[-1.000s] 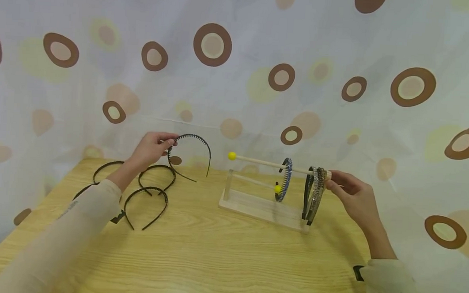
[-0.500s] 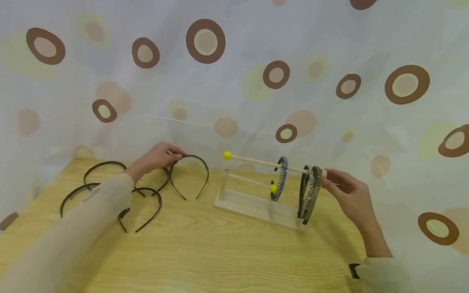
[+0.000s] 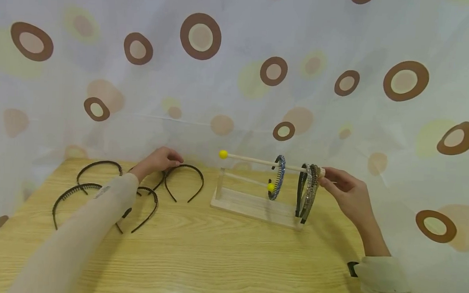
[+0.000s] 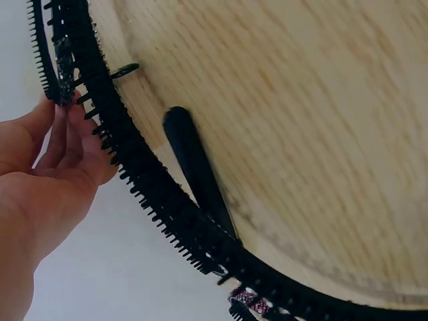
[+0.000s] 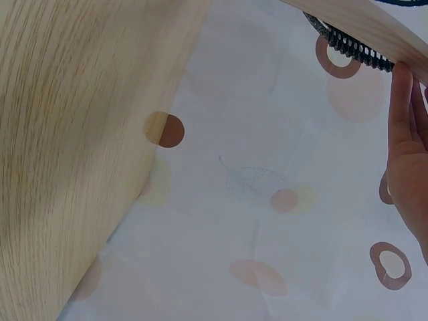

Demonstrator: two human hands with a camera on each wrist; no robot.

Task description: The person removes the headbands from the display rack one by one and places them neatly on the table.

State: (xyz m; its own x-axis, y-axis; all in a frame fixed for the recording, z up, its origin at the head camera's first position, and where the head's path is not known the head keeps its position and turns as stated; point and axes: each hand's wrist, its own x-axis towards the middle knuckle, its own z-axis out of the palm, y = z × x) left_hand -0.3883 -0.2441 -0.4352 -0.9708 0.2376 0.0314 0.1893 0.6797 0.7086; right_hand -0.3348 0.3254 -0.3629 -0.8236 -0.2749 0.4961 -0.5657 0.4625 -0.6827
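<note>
left hand [image 3: 160, 159] pinching a black headband [image 3: 189, 166], right hand [image 3: 349, 192] gripping a wooden rack [image 3: 243, 203] hung with glittery headbands [image 3: 309, 190]

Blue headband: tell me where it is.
In the head view, right of centre, the blue headband hangs on the wooden stand, between the upper yellow ball and the silver headband.

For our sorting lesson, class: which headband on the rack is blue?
The glittery headband hanging apart on the upper rod, the only blue one; the other headbands there, bunched beside the right hand, look silver, brownish and black.
</note>
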